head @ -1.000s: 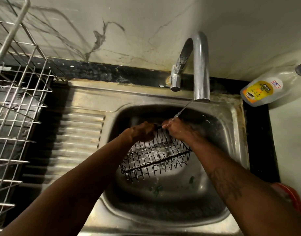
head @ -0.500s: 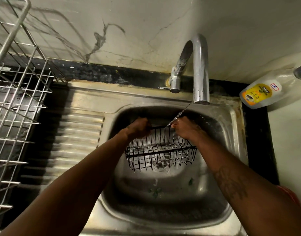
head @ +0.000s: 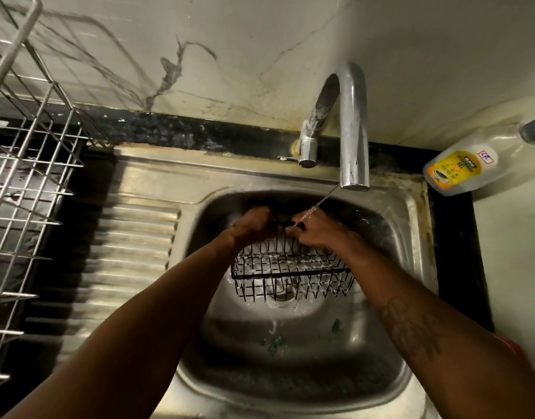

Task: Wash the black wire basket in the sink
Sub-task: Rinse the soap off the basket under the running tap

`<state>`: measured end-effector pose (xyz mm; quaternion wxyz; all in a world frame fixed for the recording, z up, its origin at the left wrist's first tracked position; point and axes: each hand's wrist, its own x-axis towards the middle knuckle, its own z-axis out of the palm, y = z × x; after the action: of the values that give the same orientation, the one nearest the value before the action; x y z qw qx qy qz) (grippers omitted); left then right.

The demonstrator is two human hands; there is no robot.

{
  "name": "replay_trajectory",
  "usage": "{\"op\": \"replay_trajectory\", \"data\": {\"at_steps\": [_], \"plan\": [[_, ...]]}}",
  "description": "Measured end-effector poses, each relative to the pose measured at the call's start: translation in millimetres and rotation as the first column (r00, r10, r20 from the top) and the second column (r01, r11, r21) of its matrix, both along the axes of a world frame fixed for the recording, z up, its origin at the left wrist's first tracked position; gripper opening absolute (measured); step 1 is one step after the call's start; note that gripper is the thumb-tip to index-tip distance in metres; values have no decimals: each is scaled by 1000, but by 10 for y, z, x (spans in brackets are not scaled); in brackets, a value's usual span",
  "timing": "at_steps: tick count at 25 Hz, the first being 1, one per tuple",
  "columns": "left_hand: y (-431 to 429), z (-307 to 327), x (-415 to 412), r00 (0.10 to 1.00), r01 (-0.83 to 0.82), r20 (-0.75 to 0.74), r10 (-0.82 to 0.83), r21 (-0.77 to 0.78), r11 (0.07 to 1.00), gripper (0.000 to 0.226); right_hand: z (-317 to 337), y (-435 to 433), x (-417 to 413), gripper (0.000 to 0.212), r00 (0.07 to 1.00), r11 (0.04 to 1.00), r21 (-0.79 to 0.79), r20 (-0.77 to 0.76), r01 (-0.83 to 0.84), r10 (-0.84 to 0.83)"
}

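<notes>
Black wire basket: sitting inside the steel sink bowl, tilted, over the drain, its wires glistening wet.
Left hand: gripping the basket's far rim, fingers curled round it.
Right hand: gripping the same rim just beside the left hand.
Tap: sending a thin stream of water slantwise onto the right hand.
Clear bottle with a yellow label: lying on the worktop right of the sink.
Wire dish rack: standing at far left, beside the ribbed drainboard.
</notes>
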<state>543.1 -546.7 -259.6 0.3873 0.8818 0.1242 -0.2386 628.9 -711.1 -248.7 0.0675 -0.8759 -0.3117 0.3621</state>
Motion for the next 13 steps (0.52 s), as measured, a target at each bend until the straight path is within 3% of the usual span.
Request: {"op": "replay_trajectory", "data": {"at_steps": [2,8,13], "plan": [[-83,-4,36,999,-11,31,12,-39,999,30,13,-2,-56,26,998,999,-10,34,-50,51],[-63,2,83,991,118,56,-121,61,991,27,75,-160,56,24,996,996,20,27,84,-84],[36,-65,-4,998,26,43,-37,219,975,22,215,-282,89,35,985,999,31,173,-17,11]]}}
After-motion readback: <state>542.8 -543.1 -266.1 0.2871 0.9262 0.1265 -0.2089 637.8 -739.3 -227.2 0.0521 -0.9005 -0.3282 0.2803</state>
